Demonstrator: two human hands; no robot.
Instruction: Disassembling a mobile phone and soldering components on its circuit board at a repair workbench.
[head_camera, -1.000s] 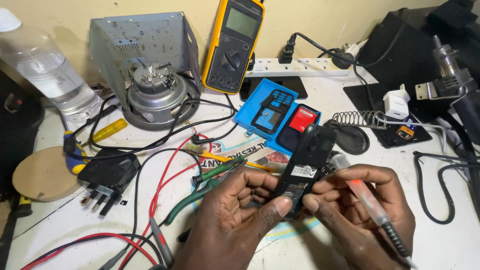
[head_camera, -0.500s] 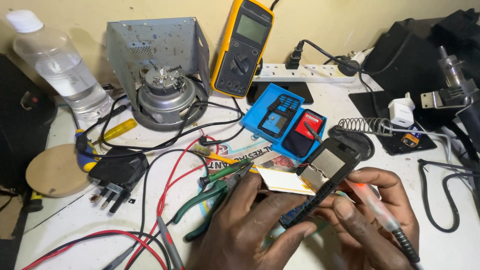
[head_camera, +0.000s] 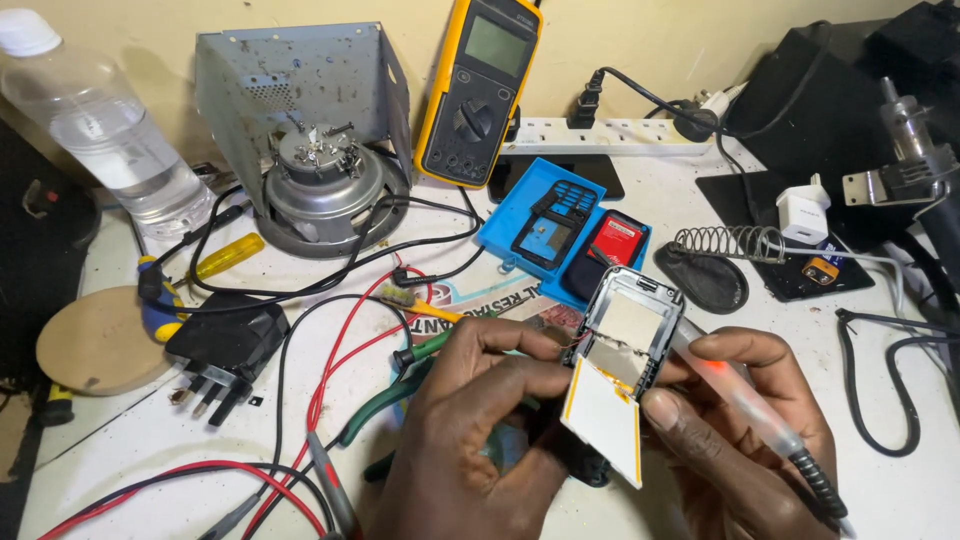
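Observation:
My left hand (head_camera: 470, 440) grips a small opened mobile phone (head_camera: 622, 345) from its left side, near the table's front. The phone's white screen panel (head_camera: 605, 412) is folded out and hangs below the bare circuit board. My right hand (head_camera: 745, 430) steadies the phone's right edge with the thumb and holds a soldering iron (head_camera: 760, 420) with a clear orange handle, its cable running off to the lower right. The iron's tip lies against the phone's right side.
A blue tray (head_camera: 500, 232) holds a keypad frame and a red-labelled battery (head_camera: 612, 243). A yellow multimeter (head_camera: 478, 90), metal bracket with motor (head_camera: 320, 180), water bottle (head_camera: 105, 130), power strip (head_camera: 600, 135), coiled iron stand (head_camera: 725, 250), black plug (head_camera: 225, 345), green pliers and red and black leads crowd the table.
The phone has been turned over from its dark back to its open front, and the white screen panel has swung out and down. Both hands shifted slightly right.

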